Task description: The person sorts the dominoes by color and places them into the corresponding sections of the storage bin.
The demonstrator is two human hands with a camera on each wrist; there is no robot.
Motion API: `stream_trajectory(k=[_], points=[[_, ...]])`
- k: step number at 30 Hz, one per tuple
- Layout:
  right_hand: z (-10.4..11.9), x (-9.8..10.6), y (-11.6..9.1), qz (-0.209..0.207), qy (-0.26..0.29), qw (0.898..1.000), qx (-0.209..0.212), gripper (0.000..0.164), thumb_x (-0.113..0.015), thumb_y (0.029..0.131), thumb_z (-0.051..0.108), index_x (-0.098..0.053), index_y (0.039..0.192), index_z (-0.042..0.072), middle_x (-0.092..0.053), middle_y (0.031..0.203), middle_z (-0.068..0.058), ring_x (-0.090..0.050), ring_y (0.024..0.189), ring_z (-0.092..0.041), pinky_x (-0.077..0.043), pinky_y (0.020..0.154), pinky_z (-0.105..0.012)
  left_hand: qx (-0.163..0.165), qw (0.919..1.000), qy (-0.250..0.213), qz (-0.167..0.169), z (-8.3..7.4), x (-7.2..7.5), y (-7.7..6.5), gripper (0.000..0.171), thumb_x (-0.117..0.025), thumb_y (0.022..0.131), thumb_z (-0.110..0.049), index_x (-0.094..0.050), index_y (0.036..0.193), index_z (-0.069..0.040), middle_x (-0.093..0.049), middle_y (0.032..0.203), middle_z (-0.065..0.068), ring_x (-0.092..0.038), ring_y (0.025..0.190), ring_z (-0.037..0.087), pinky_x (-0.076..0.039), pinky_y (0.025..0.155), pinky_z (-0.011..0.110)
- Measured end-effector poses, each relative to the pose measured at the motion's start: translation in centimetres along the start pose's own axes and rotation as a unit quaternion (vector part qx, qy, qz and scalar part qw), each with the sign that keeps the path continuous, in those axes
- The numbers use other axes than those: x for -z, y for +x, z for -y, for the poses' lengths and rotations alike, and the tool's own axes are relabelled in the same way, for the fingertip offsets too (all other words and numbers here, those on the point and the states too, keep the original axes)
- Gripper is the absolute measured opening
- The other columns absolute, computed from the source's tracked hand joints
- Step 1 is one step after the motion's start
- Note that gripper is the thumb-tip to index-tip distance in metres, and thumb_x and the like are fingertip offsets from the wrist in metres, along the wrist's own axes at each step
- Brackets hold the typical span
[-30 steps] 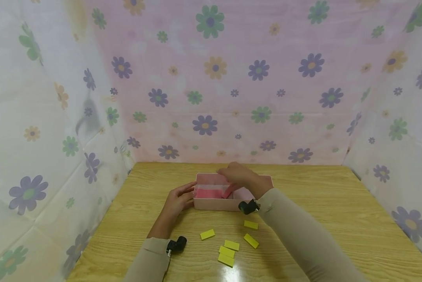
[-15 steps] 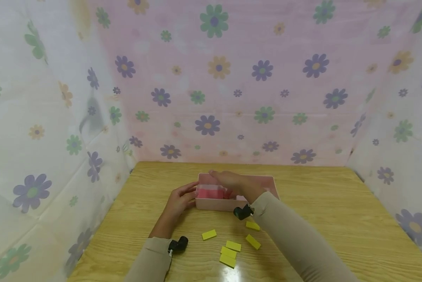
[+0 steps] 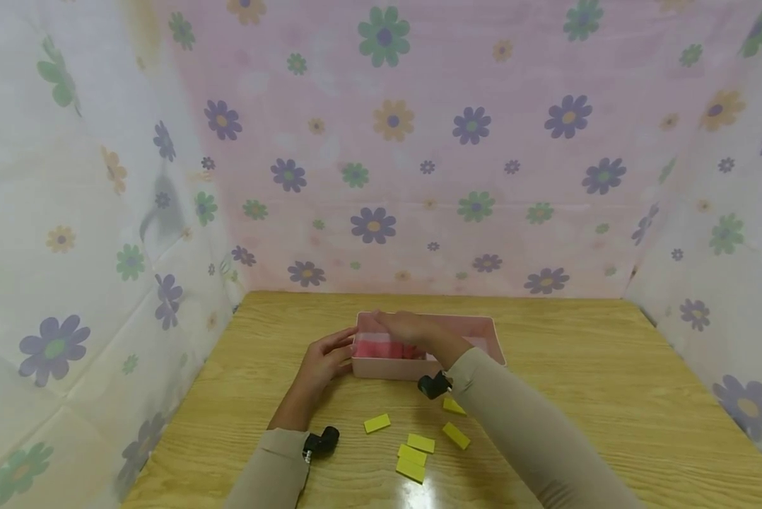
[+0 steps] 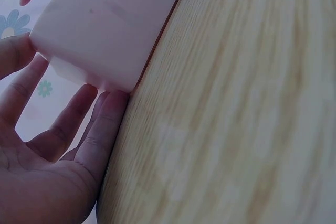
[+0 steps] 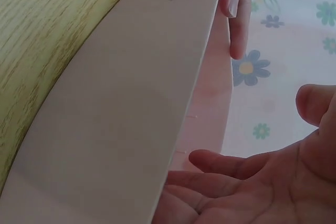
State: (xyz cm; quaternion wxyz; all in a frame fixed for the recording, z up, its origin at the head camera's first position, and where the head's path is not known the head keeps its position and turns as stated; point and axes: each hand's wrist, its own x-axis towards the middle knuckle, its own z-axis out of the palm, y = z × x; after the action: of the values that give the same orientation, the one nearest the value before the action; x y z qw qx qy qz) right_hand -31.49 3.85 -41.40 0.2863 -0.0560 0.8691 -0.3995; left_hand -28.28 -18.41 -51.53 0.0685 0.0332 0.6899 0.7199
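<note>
A pale pink rectangular box (image 3: pixel 390 368) stands on the wooden table, and darker pink pieces (image 3: pixel 378 350) lie inside its left part. At the box's left end is my left hand (image 3: pixel 320 362); in the left wrist view its fingers (image 4: pixel 89 103) rest against the end wall, with the thumb at the rim corner. My right hand (image 3: pixel 413 329) reaches over the box, fingers down inside it. The right wrist view shows that hand's palm turned to the camera, its thumb (image 5: pixel 315 103) standing away from the fingers; the box wall hides some fingertips.
Several yellow domino-like blocks (image 3: pixel 411 453) lie in front of the box, one partly behind the right sleeve (image 3: pixel 514 410). A flowered cloth (image 3: pixel 432 177) rises behind the table and at both sides. A black wrist camera (image 3: pixel 321 442) sits on the left sleeve.
My right hand has moved left and lower over the box, and the pink piece seen upright under its fingers is now down among the others. My left hand has stayed put.
</note>
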Motion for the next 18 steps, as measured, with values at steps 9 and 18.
stream_trajectory(k=[9,18], points=[[-0.29,-0.11,0.19,-0.009,0.013,1.000,0.006,0.092,-0.037,0.100,0.074,-0.028,0.163,0.008,-0.040,0.161,-0.019,-0.044,0.144,-0.047,-0.042,0.112,-0.068,-0.006,1.0000,0.002,0.002,-0.08,0.00,-0.18,0.042,-0.064,0.103,-0.016,-0.063,0.145,-0.020,-0.057,0.150,0.015,-0.060,0.134,0.035,-0.058,0.099,0.045],[0.12,-0.36,-0.31,-0.026,-0.016,0.999,0.008,0.087,-0.034,0.103,0.071,-0.033,0.162,0.007,-0.041,0.162,-0.018,-0.042,0.145,-0.046,-0.041,0.112,-0.067,-0.008,0.9999,0.011,-0.001,0.12,0.02,-0.04,0.042,-0.065,0.103,-0.018,-0.063,0.144,-0.020,-0.058,0.149,0.015,-0.061,0.132,0.033,-0.058,0.100,0.044]])
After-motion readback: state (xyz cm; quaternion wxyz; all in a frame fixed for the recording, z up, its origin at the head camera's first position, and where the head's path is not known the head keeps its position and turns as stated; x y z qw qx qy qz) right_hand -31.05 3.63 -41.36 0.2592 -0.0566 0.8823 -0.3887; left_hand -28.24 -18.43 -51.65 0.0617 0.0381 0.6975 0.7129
